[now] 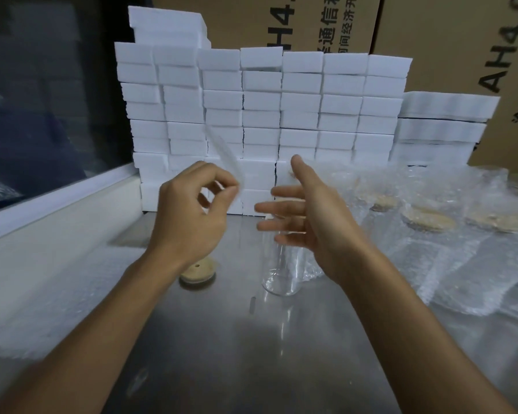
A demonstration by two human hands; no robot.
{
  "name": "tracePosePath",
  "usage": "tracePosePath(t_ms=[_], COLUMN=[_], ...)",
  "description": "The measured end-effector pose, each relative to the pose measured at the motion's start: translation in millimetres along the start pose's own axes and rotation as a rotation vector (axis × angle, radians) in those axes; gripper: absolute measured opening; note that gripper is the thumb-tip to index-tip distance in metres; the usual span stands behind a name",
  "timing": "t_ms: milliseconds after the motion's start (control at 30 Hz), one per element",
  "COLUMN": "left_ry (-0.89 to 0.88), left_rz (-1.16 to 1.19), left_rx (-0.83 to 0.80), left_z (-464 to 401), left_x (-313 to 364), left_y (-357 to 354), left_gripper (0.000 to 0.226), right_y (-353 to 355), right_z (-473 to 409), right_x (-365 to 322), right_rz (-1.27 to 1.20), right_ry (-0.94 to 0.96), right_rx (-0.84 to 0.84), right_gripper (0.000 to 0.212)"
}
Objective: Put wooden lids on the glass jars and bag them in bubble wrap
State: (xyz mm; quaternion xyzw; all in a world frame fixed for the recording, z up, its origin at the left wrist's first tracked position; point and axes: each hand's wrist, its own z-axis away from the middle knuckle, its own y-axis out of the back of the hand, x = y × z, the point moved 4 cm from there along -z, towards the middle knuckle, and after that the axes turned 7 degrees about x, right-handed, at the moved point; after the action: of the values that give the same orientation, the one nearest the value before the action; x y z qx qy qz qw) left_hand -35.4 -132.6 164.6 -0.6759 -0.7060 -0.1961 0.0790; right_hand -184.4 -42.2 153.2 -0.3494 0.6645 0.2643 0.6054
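Left hand (192,213) pinching a thin clear strip (225,153) between thumb and fingertips; right hand (305,216) spread, empty, just above the unlidded glass jar (281,270). Wooden lid (196,273) below the left wrist. Risk: knocking the jar over with those loose fingers.

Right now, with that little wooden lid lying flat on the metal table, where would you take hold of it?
Pinch the wooden lid by its round rim, coming straight down from above with thumb and fingers on opposite edges. It lies flat on the table, so only the rim is free, and the left hand hovers nearest it.
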Motion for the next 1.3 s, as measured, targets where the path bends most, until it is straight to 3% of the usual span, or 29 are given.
tracePosePath(t_ms=[133,267,433,567,667,833,900,1133,1300], left_ry=[-0.163,-0.145,-0.157,-0.155,0.004,0.677,0.82,0.795,0.766], left_rz=[0.043,0.047,-0.018,-0.042,-0.06,0.147,0.185,0.104,0.194], left_rx=[-0.247,-0.385,-0.32,-0.324,-0.336,-0.291,-0.29,-0.198,-0.215], left_z=[4.1,12.0,4.4,1.5,6.0,20.5,24.6,17.7,12.4], left_x=[20.7,26.4,28.2,26.5,14.7,-23.2,-35.8,-45.0,-30.0], left_y=[-9.5,-17.2,-9.8,-4.0,-7.2,-23.1,-23.8,-13.2,-10.3], left_gripper=[0.001,0.011,0.009,0.016,0.014,0.02,0.02,0.021,0.021], right_y=[0.5,-3.8,-20.4,-36.8,-42.8,-42.6,-40.7,-38.6,-38.0], right_z=[-2.5,-0.5,2.5,5.7,6.4,0.6,-0.3,-3.3,-1.2], right_x=[5.2,0.9,8.5,24.3,42.0,66.3,70.1,63.5,53.8], right_rz=[-0.01,0.027,-0.067,-0.214,-0.22,-0.056,0.088,0.344,0.224], right_ry=[-0.066,0.047,0.012,-0.123,-0.231,-0.237,-0.195,0.006,0.078], right_rx=[-0.059,-0.128,-0.265,-0.455,-0.479,-0.377,-0.344,-0.232,-0.209], right_gripper=[0.063,0.041,0.039,0.024,0.03,0.041,0.041,0.028,0.018])
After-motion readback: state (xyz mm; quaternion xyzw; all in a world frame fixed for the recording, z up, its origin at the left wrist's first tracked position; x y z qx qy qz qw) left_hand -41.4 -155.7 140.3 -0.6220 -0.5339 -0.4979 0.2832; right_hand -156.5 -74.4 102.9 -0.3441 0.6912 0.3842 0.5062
